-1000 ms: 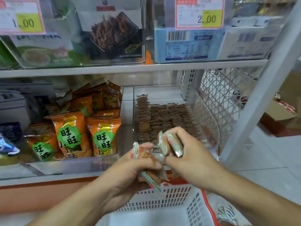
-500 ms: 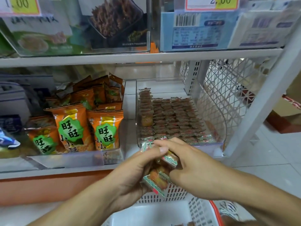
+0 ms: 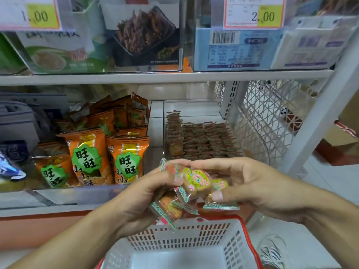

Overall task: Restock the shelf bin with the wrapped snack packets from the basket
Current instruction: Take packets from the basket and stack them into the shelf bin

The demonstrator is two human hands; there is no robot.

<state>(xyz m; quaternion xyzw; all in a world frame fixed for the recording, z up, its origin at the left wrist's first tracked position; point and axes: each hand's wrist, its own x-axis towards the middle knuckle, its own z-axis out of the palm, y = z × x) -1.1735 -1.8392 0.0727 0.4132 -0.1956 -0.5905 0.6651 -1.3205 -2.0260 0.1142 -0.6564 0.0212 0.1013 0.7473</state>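
Fingers of our left hand (image 3: 147,193) and right hand (image 3: 258,189) are closed on a bunch of wrapped snack packets (image 3: 196,183), above the basket (image 3: 194,235). We square them flat first, then lay them in rows into the clear shelf bin (image 3: 252,133).

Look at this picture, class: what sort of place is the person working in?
Most likely a small shop or convenience store. Price tags hang on the shelf bins, orange snack bags stand displayed in rows, and a shopping basket sits below the hands.
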